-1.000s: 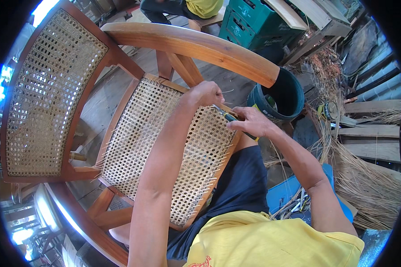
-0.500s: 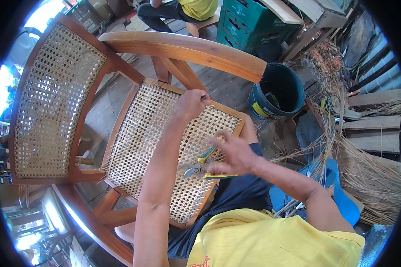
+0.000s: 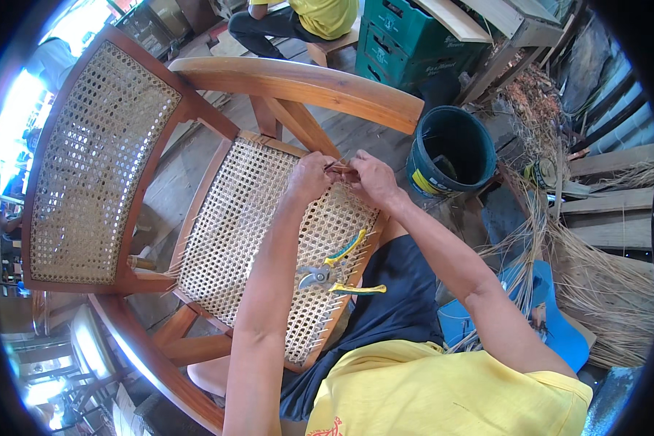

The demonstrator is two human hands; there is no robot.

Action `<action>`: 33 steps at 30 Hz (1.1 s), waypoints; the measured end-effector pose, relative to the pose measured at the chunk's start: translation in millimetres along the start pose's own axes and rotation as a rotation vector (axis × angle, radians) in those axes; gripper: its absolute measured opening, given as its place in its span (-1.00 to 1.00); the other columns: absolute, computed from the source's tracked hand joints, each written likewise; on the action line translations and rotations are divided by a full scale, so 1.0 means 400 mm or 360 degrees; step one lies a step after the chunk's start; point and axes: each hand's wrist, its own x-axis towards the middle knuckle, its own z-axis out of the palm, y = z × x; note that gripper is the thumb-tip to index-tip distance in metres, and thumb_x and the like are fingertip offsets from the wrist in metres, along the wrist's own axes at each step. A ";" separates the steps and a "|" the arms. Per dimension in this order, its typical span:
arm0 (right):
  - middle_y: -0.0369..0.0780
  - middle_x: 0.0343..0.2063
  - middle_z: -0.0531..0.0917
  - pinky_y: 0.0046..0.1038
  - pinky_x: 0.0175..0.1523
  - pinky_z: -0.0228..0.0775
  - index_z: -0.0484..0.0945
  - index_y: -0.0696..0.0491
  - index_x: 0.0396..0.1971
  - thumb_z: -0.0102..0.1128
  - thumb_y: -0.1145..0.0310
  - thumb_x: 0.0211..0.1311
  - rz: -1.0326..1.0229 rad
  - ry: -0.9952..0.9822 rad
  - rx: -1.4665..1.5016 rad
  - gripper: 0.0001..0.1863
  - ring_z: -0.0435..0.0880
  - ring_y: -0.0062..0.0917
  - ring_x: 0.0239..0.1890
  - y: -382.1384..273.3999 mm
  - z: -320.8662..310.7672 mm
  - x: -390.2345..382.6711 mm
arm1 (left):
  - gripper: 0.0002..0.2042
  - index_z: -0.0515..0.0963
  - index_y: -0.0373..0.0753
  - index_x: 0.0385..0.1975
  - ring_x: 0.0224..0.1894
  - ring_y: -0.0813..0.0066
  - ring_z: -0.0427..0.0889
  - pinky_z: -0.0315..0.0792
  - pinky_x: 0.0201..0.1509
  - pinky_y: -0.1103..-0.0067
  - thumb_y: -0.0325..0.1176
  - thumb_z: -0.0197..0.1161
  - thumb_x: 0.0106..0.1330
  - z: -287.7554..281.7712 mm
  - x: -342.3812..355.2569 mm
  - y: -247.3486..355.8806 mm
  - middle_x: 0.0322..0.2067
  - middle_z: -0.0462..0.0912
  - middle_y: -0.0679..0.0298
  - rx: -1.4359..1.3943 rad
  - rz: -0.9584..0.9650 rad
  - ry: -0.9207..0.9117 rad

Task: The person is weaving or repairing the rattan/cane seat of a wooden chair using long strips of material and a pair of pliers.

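A wooden armchair frame [image 3: 309, 86] holds a woven cane seat [image 3: 229, 196] in front of me. At the seat's far right edge, beside the armrest, my left hand [image 3: 312, 178] is closed in a pinch. Close against it, my right hand [image 3: 374, 180] also has its fingers pressed together. Something thin and brownish shows between the two sets of fingertips, too small to name. On the cane near my right thigh lie pruning shears [image 3: 334, 272] with yellow and green handles, spread apart and untouched. Short cane ends stick up along the seat's rim.
A dark green bucket [image 3: 452, 149] stands beyond the armrest's end, with green crates [image 3: 400, 51] behind it. Loose cane strands [image 3: 596, 280] and a blue plastic piece [image 3: 559, 320] lie to my right. A person in a yellow shirt [image 3: 327, 16] sits at the back.
My right hand has moved from over the shears up to my left hand, its fingers now pinched. The shears stay on the seat. The chair has shifted slightly in view.
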 end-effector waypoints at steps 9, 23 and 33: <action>-0.11 -0.23 0.50 -0.13 -0.12 0.45 0.44 0.12 -0.33 0.27 0.52 0.04 -0.0124 0.0147 0.0152 -0.79 0.56 -0.08 -0.11 -0.012 0.020 0.002 | -0.74 0.72 -0.14 -0.19 -0.18 0.19 0.65 0.50 -0.05 0.36 -0.31 0.46 0.10 -0.018 0.009 -0.008 -0.29 0.65 0.10 -0.0099 -0.0037 -0.0170; -0.11 -0.33 0.54 -0.17 -0.14 0.47 0.52 0.09 -0.35 0.22 0.47 0.06 -0.0277 0.0194 0.0244 -0.87 0.61 -0.11 -0.23 0.021 0.018 0.004 | -0.82 0.64 -0.31 -0.26 -0.18 0.00 0.63 0.48 -0.09 0.24 -0.39 0.33 0.20 0.059 -0.044 -0.021 -0.29 0.64 0.01 -0.0058 0.0108 0.0409; -0.19 -0.33 0.70 -0.47 -0.07 0.49 0.60 0.15 -0.14 0.13 0.38 0.24 0.0608 0.0641 0.1187 -0.75 0.64 -0.58 -0.26 0.103 0.054 0.039 | -0.85 0.60 -0.31 -0.36 -0.26 0.05 0.65 0.52 -0.15 0.25 -0.36 0.28 0.20 0.011 -0.005 0.039 -0.38 0.62 0.05 0.0332 0.0312 0.0058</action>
